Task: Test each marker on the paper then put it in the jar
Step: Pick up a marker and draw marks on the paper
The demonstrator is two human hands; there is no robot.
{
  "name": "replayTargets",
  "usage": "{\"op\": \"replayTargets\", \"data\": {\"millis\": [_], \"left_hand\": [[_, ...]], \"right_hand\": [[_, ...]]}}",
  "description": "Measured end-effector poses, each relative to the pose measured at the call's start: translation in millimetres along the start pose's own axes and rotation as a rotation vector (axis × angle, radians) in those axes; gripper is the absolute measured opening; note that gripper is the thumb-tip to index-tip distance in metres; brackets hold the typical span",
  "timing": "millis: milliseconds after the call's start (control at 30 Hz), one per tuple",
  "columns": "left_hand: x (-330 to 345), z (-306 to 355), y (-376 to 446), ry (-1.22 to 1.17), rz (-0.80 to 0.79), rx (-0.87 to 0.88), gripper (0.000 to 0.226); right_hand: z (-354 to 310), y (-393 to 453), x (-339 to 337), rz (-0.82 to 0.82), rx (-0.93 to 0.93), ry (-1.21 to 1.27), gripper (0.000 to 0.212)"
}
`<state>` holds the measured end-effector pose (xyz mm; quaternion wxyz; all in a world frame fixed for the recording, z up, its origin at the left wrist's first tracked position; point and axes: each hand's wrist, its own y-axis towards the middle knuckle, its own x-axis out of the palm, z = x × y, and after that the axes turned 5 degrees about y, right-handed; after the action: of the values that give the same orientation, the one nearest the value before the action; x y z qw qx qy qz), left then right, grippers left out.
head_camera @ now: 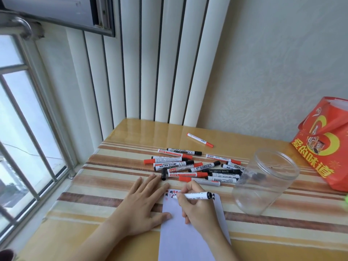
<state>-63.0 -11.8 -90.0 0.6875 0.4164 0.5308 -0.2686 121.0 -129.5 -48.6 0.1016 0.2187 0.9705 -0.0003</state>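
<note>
Barely started tbh: right hand [195, 206] fingers pinched round a marker [194, 196] scribbling on the paper [188, 240], left hand [143, 206] spread flat, jar [263, 183] looks near-empty, big marker pile [195, 167] untested.

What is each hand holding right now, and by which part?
The right hand holds a marker by its barrel near the tip, which is on the paper. The left hand holds nothing; it lies flat at the paper's edge.
</note>
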Motion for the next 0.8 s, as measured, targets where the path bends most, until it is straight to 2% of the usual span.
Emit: {"op": "replayTargets", "data": {"millis": [167, 367, 567, 800], "left_hand": [[-3, -1, 1, -0.013, -0.022, -0.013, 0.084], [-6, 0, 2, -0.035, -0.068, -0.032, 0.083], [-14, 2, 2, -0.007, -0.172, -0.037, 0.073], [-14, 1, 2, -0.024, -0.168, -0.042, 0.074]], "right_hand": [[-2, 0, 1, 0.0, 0.011, -0.025, 0.013], [-2, 1, 2, -0.011, -0.002, -0.045, 0.016], [0, 1, 2, -0.013, -0.005, -0.04, 0.018], [1, 1, 2, -0.017, 0.006, -0.044, 0.019]]}}
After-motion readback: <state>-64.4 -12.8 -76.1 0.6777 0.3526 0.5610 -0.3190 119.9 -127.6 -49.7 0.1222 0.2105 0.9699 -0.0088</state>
